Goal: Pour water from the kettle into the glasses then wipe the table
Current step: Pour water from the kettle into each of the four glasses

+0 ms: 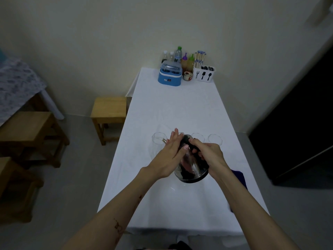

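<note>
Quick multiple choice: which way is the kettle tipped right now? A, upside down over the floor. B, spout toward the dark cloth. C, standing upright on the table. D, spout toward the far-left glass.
D: the kettle is tilted with its base toward the camera, its spout beside the leftmost glass, right hand on the handle and left hand steadying it.

Clear glass kettle with black lid and base [191,168]: one. Clear drinking glasses in row on white-clothed table: three plain to see, at [159,138], [198,137], [215,139]; a fourth perhaps behind hands, unclear. Bare hands: two, left [169,156], right [209,154]. Dark blue cloth [238,175]: one. Blue plastic appliance [169,73]: one. White cutlery caddy [204,73]: one. Wooden stools, left: three, nearest table [109,112].
</note>
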### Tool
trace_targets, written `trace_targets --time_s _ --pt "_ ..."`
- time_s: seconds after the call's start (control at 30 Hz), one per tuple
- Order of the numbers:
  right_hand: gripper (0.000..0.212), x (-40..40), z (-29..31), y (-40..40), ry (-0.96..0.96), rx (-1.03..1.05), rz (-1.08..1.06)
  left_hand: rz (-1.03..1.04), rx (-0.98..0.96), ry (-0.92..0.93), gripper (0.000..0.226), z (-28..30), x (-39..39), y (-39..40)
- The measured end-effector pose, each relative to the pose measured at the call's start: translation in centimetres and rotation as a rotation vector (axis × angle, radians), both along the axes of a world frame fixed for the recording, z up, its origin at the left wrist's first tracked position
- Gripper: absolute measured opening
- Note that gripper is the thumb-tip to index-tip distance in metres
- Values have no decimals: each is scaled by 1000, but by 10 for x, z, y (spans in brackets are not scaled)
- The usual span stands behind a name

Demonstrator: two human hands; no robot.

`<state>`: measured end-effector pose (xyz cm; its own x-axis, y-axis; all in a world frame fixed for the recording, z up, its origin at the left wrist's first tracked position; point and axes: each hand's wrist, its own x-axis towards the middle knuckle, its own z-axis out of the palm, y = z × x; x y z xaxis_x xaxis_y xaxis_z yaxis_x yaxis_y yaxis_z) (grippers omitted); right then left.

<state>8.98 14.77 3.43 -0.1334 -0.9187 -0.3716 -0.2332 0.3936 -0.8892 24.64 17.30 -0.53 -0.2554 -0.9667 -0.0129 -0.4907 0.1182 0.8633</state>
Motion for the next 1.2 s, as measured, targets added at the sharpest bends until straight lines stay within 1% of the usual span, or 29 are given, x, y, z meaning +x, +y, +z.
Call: trace_targets --time_s 1.2 --pt "37 2 -9 -2 -36 -10 -16 -12 3 3 65 0 3 0"
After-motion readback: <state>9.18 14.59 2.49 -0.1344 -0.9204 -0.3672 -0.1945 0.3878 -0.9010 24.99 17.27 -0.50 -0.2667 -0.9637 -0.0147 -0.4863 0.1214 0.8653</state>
